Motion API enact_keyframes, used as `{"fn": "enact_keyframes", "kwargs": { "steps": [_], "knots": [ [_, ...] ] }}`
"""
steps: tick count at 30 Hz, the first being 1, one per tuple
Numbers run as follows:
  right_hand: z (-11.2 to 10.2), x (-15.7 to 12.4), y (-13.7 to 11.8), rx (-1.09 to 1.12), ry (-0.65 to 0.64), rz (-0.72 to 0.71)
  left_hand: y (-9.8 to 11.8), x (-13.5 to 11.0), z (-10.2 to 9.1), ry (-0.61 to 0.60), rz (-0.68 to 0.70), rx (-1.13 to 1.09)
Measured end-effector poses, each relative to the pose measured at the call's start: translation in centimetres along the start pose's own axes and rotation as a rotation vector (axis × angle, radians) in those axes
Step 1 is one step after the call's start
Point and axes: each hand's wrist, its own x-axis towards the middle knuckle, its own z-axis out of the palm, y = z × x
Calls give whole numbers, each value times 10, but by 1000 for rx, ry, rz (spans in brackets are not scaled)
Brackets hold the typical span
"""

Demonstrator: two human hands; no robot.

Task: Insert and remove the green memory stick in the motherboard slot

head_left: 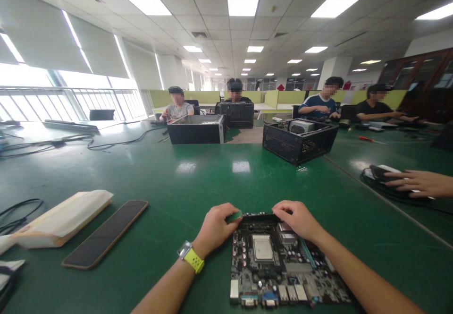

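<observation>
A computer motherboard (279, 264) lies flat on the green table (177, 182) right in front of me, with a square silver processor (262, 247) near its middle. My left hand (215, 226), with a yellow watch on the wrist, is closed on the left end of a thin green memory stick (234, 217) at the board's far edge. My right hand (299, 219) rests with curled fingers on the far right part of the board, at the other end of the same strip.
A phone-like dark slab (106, 238) and a padded envelope (62, 219) lie to my left. Open computer cases (299, 139) (197, 129) stand farther back. Another person's hand (417, 183) rests on cables at the right. Several people sit at the far end.
</observation>
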Motion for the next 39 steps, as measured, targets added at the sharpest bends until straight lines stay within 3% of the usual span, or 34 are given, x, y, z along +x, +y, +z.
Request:
{"fn": "enact_keyframes", "kwargs": {
  "steps": [20,24,28,31,34,37,39],
  "knots": [
    [-1,0,-2,-11,8,14,3,0,-2,17,24,-52],
    [-8,1,-7,-56,80,-35,2,2,-8,162,-14,-91],
    [-12,-11,-48,-197,107,-94,-5,5,-14,403,-141,-72],
    [12,-32,-94,-333,-80,-126,-11,5,-14,426,-158,-74],
    [59,-54,-123,-521,-286,-197,-13,5,-12,395,-132,-71],
    [94,-64,-125,-632,-396,-225,-13,3,-12,370,-112,-47],
    [95,-60,-115,-624,-382,-212,-14,2,-13,356,-106,-35]
  ]
}}
